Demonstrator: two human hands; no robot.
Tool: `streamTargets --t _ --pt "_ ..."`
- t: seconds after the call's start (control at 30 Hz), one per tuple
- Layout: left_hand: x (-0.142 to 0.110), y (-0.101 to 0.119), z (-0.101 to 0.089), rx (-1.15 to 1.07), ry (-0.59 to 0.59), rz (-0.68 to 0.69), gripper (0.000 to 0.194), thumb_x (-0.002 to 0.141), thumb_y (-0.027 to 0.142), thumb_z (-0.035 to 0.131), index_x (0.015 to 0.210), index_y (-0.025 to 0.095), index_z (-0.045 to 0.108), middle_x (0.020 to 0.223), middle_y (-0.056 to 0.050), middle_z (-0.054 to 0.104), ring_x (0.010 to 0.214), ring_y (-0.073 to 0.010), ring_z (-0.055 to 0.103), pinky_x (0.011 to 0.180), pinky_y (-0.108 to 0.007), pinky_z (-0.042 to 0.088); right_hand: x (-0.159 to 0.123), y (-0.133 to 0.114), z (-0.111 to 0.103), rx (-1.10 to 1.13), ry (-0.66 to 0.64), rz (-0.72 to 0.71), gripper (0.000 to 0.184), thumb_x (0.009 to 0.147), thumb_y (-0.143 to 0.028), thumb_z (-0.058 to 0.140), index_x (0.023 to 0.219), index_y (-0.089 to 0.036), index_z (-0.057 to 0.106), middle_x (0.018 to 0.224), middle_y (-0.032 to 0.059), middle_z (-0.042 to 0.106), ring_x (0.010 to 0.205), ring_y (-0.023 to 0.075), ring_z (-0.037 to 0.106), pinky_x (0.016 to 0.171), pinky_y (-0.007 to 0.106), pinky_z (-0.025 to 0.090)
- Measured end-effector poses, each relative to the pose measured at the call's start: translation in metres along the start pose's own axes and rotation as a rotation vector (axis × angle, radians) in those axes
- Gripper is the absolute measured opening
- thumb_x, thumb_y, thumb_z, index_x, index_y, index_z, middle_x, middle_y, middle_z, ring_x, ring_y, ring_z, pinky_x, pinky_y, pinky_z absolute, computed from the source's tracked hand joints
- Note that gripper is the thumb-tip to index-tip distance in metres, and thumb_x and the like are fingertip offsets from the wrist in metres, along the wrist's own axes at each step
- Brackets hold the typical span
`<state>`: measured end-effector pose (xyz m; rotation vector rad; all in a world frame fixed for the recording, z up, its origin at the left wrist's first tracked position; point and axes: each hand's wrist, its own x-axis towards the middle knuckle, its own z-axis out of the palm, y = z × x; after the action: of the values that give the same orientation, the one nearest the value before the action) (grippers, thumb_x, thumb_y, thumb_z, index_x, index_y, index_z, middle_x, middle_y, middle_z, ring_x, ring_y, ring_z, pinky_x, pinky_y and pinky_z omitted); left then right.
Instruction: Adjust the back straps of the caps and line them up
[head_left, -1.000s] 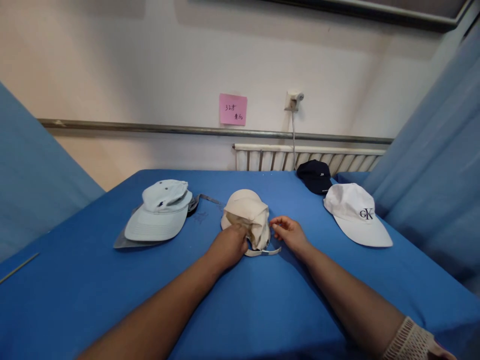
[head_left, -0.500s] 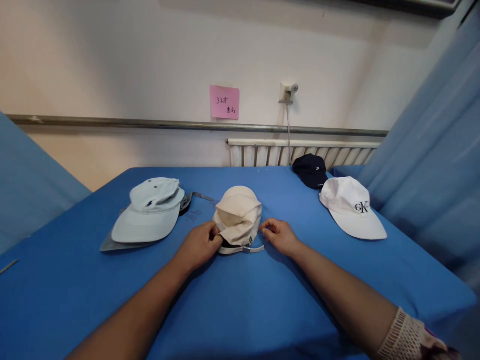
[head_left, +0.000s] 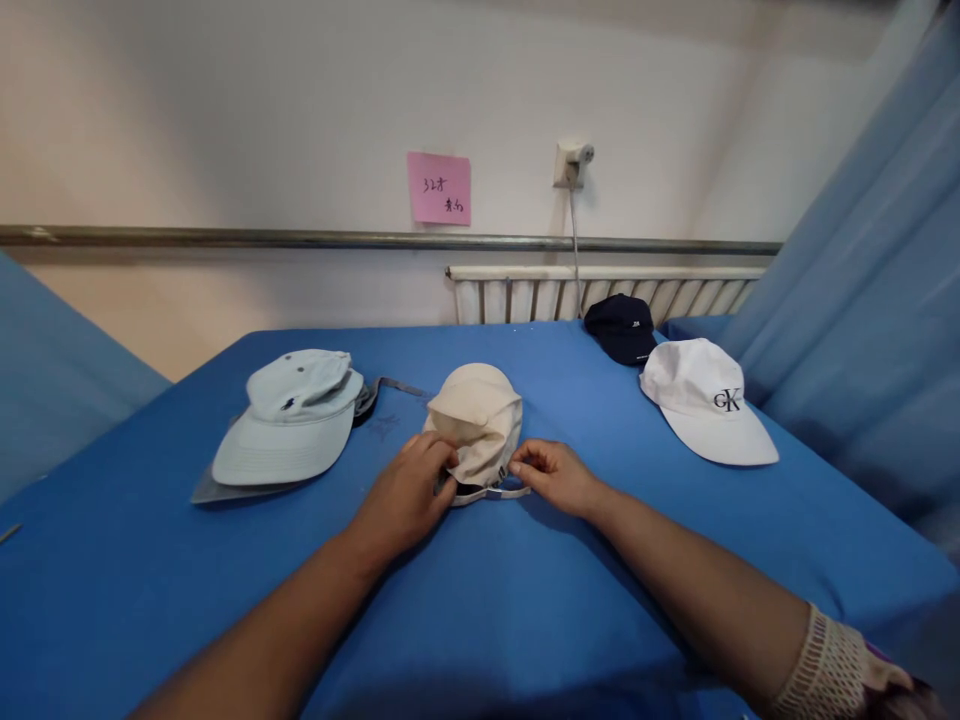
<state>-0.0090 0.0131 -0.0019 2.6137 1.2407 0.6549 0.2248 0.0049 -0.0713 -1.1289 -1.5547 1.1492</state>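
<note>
Far left of the white baseball cap (head_left: 709, 400) with the dark K monogram, a pale blue baseball cap (head_left: 289, 425) is lying on a grey cap (head_left: 214, 490). Nearer the white cap, the person's left hand (head_left: 409, 490) is curling at the left rear edge of a beige baseball cap (head_left: 476, 425), thumb and forefinger standing slightly apart; whether they are gripping fabric, one cannot tell. Handling this edge well is probably calling for light, even pressure from both hands, the limp crown being smoothed rather than tugged. The beige baseball cap is lying on blue cloth (head_left: 487, 610), left of the white cap. Its crown is sagging into creases around a top button; its rounded far end, apparently the brim, is pointing away from the person; its strap (head_left: 517, 491) is curving across the dark rear opening. Closer to the white cap, the right hand (head_left: 551, 475) is holding thumb and forefinger nearly together at the beige cap's right rear edge; whether cloth is being pinched, one cannot tell. Just behind the white cap's left side, a navy baseball cap (head_left: 621, 328) is sitting.
</note>
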Motion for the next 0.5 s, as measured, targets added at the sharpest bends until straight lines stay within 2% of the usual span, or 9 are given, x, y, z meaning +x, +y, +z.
streamTargets --t 0.13,0.3,0.4,0.5 --pt "0.001 -0.003 0.001 0.034 0.026 -0.057 0.003 0.081 0.021 0.052 0.083 0.02 0.055 0.093 -0.007 0.064 0.088 -0.0231 0.057 0.078 -0.035 0.043 -0.004 -0.007 -0.002 -0.009 -0.056 0.005 0.02 0.076 -0.036 0.072 0.085 -0.02 0.067 0.068 -0.0018 0.063 0.058 0.0109 0.052 0.056 0.023 0.04" --pt "0.003 -0.006 0.001 -0.06 0.099 -0.182 0.007 0.082 0.026 0.052 0.082 0.02 0.055 0.088 -0.005 0.065 0.079 -0.0204 0.059 0.072 -0.033 0.044 -0.005 -0.007 0.002 -0.131 -0.028 -0.083 0.017 0.069 -0.026 0.078 0.083 -0.021 0.068 0.068 -0.003 0.06 0.058 0.0099 0.05 0.055 0.022 0.038" --pt "0.004 -0.008 0.003 -0.212 0.189 -0.233 0.009 0.082 0.028 0.053 0.082 0.02 0.056 0.089 -0.004 0.067 0.079 -0.0187 0.061 0.072 -0.03 0.046 -0.002 -0.007 0.009 0.0 0.067 -0.01 0.02 0.067 -0.021 0.078 0.083 -0.021 0.065 0.069 -0.0034 0.061 0.06 0.0104 0.051 0.058 0.023 0.04" --pt "0.005 -0.012 0.006 -0.4 0.302 -0.297 0.016 0.083 0.035 0.056 0.079 0.019 0.056 0.091 -0.004 0.067 0.079 -0.0176 0.062 0.071 -0.028 0.048 -0.004 -0.014 0.017 0.277 0.157 0.165 0.029 0.061 -0.025 0.083 0.08 -0.019 0.062 0.071 -0.0024 0.062 0.061 0.0115 0.055 0.059 0.025 0.043"
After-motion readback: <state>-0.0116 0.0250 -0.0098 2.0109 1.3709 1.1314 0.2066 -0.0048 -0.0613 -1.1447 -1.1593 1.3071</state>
